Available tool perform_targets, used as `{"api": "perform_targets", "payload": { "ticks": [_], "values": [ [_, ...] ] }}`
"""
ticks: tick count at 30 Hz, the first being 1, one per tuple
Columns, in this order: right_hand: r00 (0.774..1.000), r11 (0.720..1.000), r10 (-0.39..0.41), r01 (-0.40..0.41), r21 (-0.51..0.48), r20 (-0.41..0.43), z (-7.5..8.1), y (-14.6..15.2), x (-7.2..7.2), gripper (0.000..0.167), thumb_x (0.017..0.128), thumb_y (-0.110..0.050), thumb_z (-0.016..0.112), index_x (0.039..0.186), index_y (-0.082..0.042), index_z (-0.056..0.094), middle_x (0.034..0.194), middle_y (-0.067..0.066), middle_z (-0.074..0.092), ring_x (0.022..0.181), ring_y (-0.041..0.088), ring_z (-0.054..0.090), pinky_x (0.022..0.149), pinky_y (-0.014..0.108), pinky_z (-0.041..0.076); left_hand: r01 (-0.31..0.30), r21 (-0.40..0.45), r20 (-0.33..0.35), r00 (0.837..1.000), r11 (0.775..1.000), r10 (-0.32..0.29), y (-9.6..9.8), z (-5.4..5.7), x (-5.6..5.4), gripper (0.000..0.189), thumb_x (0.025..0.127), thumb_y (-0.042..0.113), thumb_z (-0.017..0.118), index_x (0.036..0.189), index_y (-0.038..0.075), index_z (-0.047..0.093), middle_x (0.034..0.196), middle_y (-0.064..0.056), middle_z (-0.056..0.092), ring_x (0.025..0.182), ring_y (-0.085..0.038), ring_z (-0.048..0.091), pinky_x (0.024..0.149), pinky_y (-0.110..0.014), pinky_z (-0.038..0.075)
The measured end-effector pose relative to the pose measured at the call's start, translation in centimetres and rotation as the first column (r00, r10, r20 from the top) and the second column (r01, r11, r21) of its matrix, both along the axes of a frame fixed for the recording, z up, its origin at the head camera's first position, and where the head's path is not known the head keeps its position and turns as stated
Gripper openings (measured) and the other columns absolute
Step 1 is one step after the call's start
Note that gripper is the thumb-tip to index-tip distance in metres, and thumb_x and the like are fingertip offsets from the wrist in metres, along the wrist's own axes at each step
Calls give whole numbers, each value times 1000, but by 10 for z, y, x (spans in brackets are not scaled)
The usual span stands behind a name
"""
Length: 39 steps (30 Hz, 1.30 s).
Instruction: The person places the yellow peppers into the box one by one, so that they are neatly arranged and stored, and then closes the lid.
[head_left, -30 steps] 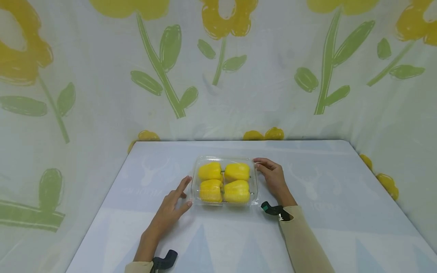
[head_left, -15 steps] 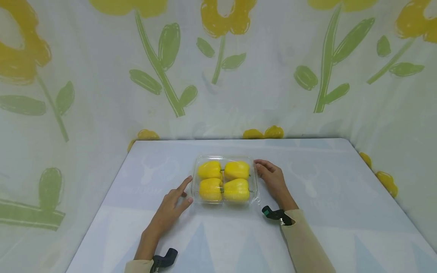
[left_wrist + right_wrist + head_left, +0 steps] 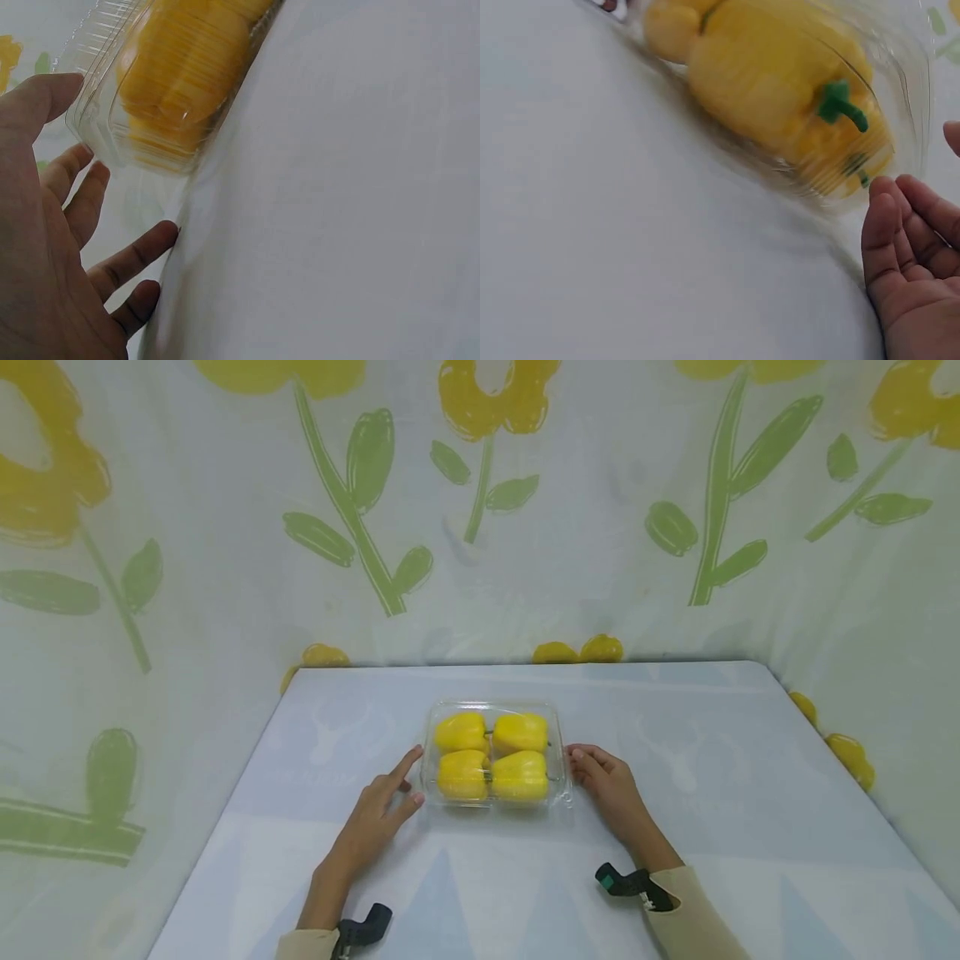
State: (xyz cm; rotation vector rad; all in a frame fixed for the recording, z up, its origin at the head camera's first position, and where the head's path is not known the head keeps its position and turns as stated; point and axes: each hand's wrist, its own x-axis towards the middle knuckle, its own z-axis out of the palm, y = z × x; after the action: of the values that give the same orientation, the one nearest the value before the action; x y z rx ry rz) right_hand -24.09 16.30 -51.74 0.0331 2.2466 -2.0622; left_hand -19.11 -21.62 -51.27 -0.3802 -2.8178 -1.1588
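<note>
A clear plastic clamshell container (image 3: 491, 808) with several yellow bell peppers (image 3: 519, 775) inside lies on the table. The lid is down over the peppers, whose green stems (image 3: 843, 105) show in the right wrist view. At the container's left side my left hand (image 3: 371, 814) has its fingers spread, with thumb and index fingertip at the rim. My right hand (image 3: 611, 789) is by the right side, its fingers loosely bent and their tips close to the wall. In the right wrist view its thumb stands apart from the fingers, and nothing is between them.
The table (image 3: 712, 827) has a pale cover with blue triangles and faint deer prints. Behind and beside it hangs a white curtain (image 3: 570, 568) with yellow flowers and green leaves. A black wrist camera (image 3: 363, 927) sits on the left wrist, another (image 3: 622, 878) on the right.
My right hand has left the container's far right corner and slid toward me along its right side. The left hand and the container stay in place.
</note>
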Motion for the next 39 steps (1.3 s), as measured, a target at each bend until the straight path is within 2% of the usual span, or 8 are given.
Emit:
{"api": "perform_targets", "payload": {
  "ticks": [4, 7, 13, 16, 21, 24, 33, 39],
  "values": [
    [998, 991, 55, -54, -123, 9, 1, 1, 16, 46, 100, -34, 63, 122, 7, 63, 109, 13, 65, 94, 15, 62, 81, 25, 54, -3, -1, 10, 1000, 1000, 3, -2, 2, 0, 65, 100, 46, 57, 155, 50, 24, 114, 1, 58, 104, -19, 50, 89, -52, 42],
    [996, 985, 84, -81, -155, 17, 1, 0, 21, 46, 100, -32, 62, 121, 9, 62, 106, 10, 65, 91, 14, 61, 80, 25, 53, -11, -7, 14, 1000, 1000, 11, -4, 5, 0, 65, 100, 45, 57, 155, 51, 24, 114, 0, 59, 105, -20, 51, 89, -53, 43],
    [993, 989, 100, -92, -111, 65, 3, -1, 31, 40, 102, -30, 60, 113, 8, 65, 98, 8, 64, 85, 16, 60, 77, 26, 53, -10, -10, 29, 1000, 1000, 10, -3, 2, 1, 65, 100, 45, 57, 156, 48, 24, 115, -2, 59, 105, -21, 51, 88, -53, 43],
    [989, 991, 128, -125, -48, 77, 4, -1, 35, 36, 102, -30, 59, 107, 5, 68, 94, 8, 67, 84, 17, 61, 77, 27, 54, -13, -12, 28, 1000, 1000, 14, -3, 1, 2, 65, 100, 45, 57, 156, 48, 25, 115, -1, 59, 105, -21, 51, 88, -54, 43],
    [977, 975, 211, -212, 73, 19, 3, 0, 39, 29, 102, -22, 58, 98, 3, 71, 87, 9, 70, 81, 19, 61, 74, 28, 52, -8, -3, 29, 1000, 1000, 8, -2, 1, 3, 65, 100, 45, 57, 156, 48, 24, 116, -2, 58, 105, -21, 51, 88, -54, 43],
    [970, 966, 244, -243, 90, -2, 3, 1, 41, 27, 101, -19, 59, 97, 4, 70, 86, 10, 70, 81, 20, 60, 75, 28, 50, -4, -9, 31, 1000, 1000, 4, -2, 1, 3, 64, 101, 45, 56, 156, 48, 24, 115, -1, 58, 105, -21, 50, 87, -53, 43],
    [974, 970, 228, -227, 88, -2, 6, 0, 41, 25, 98, -18, 65, 91, 6, 68, 80, 12, 64, 76, 18, 56, 68, 26, 47, -1, -11, 26, 1000, 1000, 1, 0, 3, 1, 65, 101, 43, 56, 156, 49, 23, 114, -2, 58, 105, -21, 50, 86, -53, 43],
    [979, 975, 203, -202, 97, -1, 6, -1, 42, 22, 96, -15, 68, 89, 5, 68, 77, 8, 63, 74, 16, 54, 64, 24, 45, -5, -22, 21, 1000, 1000, 5, 2, 3, 1, 65, 101, 44, 56, 156, 50, 23, 115, -2, 58, 105, -22, 50, 86, -54, 44]
  ]
}}
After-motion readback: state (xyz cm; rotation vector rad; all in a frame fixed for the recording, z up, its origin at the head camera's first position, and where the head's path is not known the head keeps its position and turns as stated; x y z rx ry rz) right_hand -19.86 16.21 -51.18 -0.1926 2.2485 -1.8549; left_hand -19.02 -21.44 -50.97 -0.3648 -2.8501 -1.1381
